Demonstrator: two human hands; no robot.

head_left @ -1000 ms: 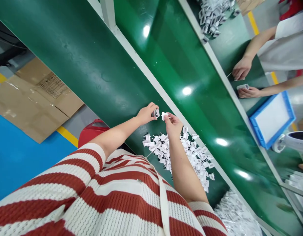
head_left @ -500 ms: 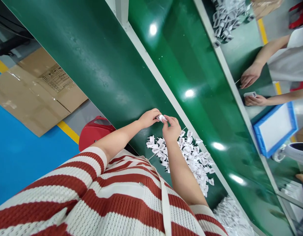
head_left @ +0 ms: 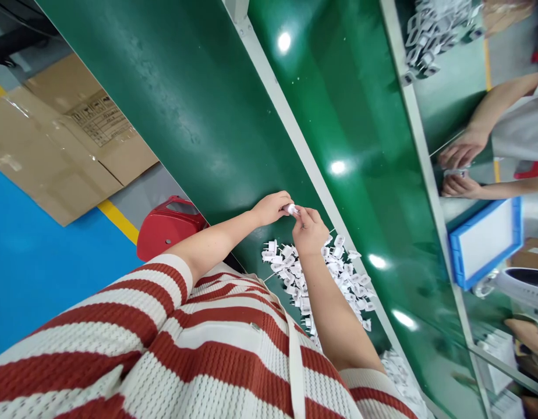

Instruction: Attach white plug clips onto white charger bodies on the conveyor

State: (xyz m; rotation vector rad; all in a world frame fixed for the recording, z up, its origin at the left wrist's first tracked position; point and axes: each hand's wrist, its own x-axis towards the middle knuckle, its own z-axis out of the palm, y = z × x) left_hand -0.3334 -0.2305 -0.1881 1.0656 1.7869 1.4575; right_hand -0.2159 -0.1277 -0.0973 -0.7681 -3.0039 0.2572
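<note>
Right between both hands (head_left: 272,208) (head_left: 311,233), white plug (head_left: 291,209)

The one view looks from the person's head, forward and steeply down past the striped top (head_left: 199,349), close across the frame's bottom. The left hand (head_left: 272,208) and right hand (head_left: 311,233) fall near centre; the green bench (head_left: 173,105) slants from upper left towards lower right, a co-worker's arm (head_left: 505,107) farther off, upper right.

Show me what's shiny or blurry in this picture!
Head view: white glare spots dot the glossy green surface; also head view, the white piece between left hand and right hand looks small and soft; same view, a co-worker's hand looks slightly blurred.
</note>
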